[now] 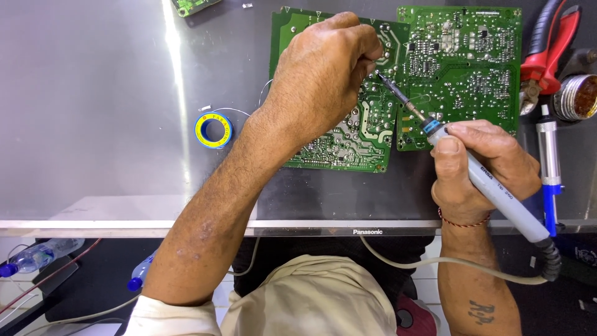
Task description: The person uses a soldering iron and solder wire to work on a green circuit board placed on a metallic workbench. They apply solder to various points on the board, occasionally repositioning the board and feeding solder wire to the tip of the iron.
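Note:
Two green circuit boards lie solder side up on a dark glossy panel: the left board and the right board. My left hand rests over the left board, fingers pinched on a thin solder wire that trails back to a blue and yellow spool. My right hand grips a grey soldering iron. Its tip touches the left board near its upper right corner, right at my left fingertips.
Red-handled pliers and a round tin of brown flux sit at the far right. A blue and silver desoldering pump lies beside my right hand. The iron's cord loops below the panel's front edge. Another small board is at the top.

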